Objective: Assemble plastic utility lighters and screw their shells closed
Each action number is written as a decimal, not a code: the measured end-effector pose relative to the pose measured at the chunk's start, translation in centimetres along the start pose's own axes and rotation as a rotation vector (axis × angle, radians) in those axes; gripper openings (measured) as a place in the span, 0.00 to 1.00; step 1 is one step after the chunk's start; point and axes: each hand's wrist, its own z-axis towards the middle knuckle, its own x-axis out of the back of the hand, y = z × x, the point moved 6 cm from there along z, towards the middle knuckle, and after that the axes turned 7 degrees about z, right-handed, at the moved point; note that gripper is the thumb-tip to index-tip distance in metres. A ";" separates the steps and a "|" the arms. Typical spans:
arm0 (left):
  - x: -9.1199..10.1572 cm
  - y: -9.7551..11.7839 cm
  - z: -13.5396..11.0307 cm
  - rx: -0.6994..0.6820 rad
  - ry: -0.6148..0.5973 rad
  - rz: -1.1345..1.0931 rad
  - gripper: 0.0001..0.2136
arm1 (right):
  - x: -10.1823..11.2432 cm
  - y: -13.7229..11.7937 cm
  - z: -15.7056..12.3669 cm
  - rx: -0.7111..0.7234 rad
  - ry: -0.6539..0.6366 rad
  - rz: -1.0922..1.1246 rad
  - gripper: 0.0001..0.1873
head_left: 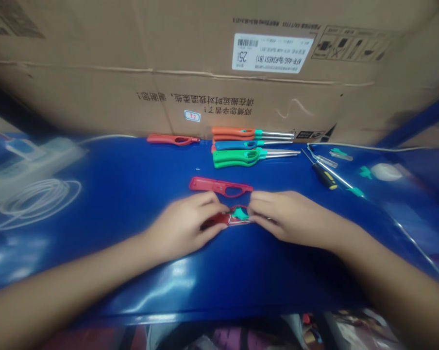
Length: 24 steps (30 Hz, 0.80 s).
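Note:
Both hands grip an opened red lighter shell point(223, 219) low over the blue table. My left hand point(190, 218) pinches its left end, thumb below and fingers above. At the other end, my right hand point(283, 214) has its fingertips closed on the shell. Between them show a green trigger point(240, 214) and a thin white wire inside the shell. Just beyond the hands lies a second red lighter shell half point(208, 184), with an oval opening toward its right end. The palms and the ends of the held shell are partly hidden by my fingers.
Several long-nosed lighters, including a green one point(234, 158), lie at the back near a red casing point(172, 140). A screwdriver point(325, 176), a metal tube point(338, 177) and small green parts point(365, 172) are right. Coiled white cable point(41, 199) lies left; a cardboard box point(190, 58) stands behind.

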 end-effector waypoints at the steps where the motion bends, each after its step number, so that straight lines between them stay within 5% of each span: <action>1: 0.0 0.0 0.0 0.002 -0.004 -0.001 0.12 | 0.1 -0.1 -0.1 0.004 0.004 -0.009 0.08; 24: 0.1 0.1 0.1 0.003 -0.015 0.004 0.12 | -0.7 0.3 0.5 0.010 0.024 0.080 0.08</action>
